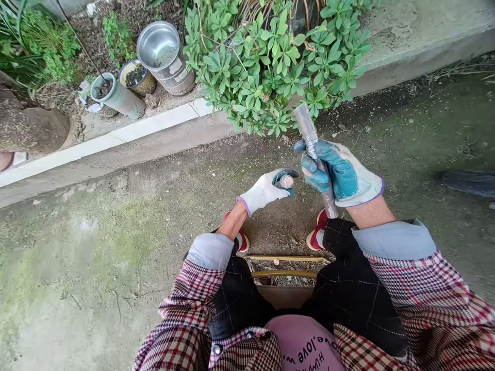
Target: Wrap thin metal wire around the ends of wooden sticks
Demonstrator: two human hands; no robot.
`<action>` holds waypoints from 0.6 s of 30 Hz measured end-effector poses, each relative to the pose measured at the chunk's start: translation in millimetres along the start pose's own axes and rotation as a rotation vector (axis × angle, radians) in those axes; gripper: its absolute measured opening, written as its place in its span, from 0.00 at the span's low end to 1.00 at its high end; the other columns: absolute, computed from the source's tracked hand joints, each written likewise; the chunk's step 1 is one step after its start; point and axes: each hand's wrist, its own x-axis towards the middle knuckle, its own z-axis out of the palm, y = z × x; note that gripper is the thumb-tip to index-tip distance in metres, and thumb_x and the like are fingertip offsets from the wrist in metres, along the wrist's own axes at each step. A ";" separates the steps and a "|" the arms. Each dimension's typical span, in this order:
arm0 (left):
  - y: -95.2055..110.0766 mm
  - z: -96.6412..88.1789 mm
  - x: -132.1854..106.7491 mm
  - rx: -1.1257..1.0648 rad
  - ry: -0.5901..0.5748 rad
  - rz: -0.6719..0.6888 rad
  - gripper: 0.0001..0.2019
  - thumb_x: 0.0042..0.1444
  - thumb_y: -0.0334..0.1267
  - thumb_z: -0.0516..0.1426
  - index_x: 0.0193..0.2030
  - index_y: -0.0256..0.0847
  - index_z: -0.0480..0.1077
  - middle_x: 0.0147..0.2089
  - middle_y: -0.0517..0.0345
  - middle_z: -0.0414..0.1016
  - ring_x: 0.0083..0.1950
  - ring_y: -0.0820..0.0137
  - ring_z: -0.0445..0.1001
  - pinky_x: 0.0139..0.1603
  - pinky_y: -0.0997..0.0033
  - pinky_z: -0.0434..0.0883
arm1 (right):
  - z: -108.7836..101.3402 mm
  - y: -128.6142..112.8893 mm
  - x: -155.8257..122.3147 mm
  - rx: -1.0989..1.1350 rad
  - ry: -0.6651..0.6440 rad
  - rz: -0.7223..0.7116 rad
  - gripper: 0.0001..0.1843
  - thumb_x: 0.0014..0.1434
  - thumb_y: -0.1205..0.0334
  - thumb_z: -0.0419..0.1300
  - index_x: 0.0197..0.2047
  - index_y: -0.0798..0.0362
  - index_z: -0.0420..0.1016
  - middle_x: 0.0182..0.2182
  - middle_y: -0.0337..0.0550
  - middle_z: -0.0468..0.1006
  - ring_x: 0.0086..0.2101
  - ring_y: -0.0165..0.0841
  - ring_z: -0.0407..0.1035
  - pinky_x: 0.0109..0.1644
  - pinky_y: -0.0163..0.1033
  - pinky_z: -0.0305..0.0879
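Note:
My right hand [340, 175], in a white glove with a teal palm, is closed round a grey metal rod [309, 135] that points up and away toward the leafy plant [270, 62]. My left hand [268, 189], gloved the same way, pinches a small round brownish object [286, 181] between thumb and fingers, just left of the rod. Both hands hover above the dirt ground in front of my knees.
A concrete curb [127, 131] runs across behind the hands. Beyond it stand a metal bucket [164, 54], a grey pipe pot [114, 95] and a round pot [135, 77]. My red shoes [315, 237] rest on the ground. A dark object [469, 183] lies far right.

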 end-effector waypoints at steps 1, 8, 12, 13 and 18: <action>1.9 1.6 -0.6 -0.060 -0.030 -0.044 0.23 0.43 0.30 0.69 0.49 0.34 0.78 0.49 0.49 0.82 0.51 0.62 0.78 0.59 0.61 0.72 | -1.8 -1.3 0.5 0.025 -0.006 0.001 0.21 0.60 0.41 0.64 0.47 0.48 0.71 0.24 0.31 0.58 0.20 0.26 0.47 0.20 0.34 0.48; 13.7 3.7 -5.2 -0.738 0.003 -0.190 0.26 0.38 0.38 0.71 0.46 0.36 0.73 0.30 0.65 0.72 0.29 0.75 0.70 0.38 0.66 0.75 | -17.3 -18.9 -4.3 0.141 0.045 -0.050 0.10 0.69 0.51 0.52 0.43 0.47 0.67 0.26 0.29 0.51 0.22 0.27 0.37 0.23 0.36 0.40; 22.3 -11.7 -8.9 -0.865 0.130 -0.162 0.24 0.42 0.39 0.70 0.47 0.38 0.72 0.24 0.73 0.59 0.20 0.82 0.54 0.22 0.76 0.59 | -15.5 -20.0 -8.3 0.170 -0.008 -0.014 0.11 0.65 0.49 0.57 0.44 0.46 0.66 0.24 0.27 0.51 0.19 0.26 0.37 0.20 0.37 0.36; 24.0 -14.9 -9.8 -0.875 0.146 -0.150 0.24 0.42 0.38 0.69 0.47 0.38 0.72 0.24 0.73 0.58 0.20 0.82 0.52 0.22 0.76 0.57 | -14.3 -19.2 -8.9 0.172 -0.027 -0.005 0.13 0.62 0.48 0.60 0.43 0.46 0.66 0.23 0.26 0.51 0.19 0.26 0.38 0.19 0.37 0.36; 28.7 -19.5 -13.8 -0.894 0.166 -0.098 0.21 0.45 0.38 0.68 0.47 0.39 0.72 0.24 0.72 0.56 0.21 0.81 0.52 0.22 0.76 0.57 | -12.7 -15.6 -10.5 0.230 -0.085 -0.005 0.16 0.59 0.48 0.65 0.44 0.47 0.68 0.22 0.26 0.53 0.17 0.25 0.39 0.18 0.37 0.37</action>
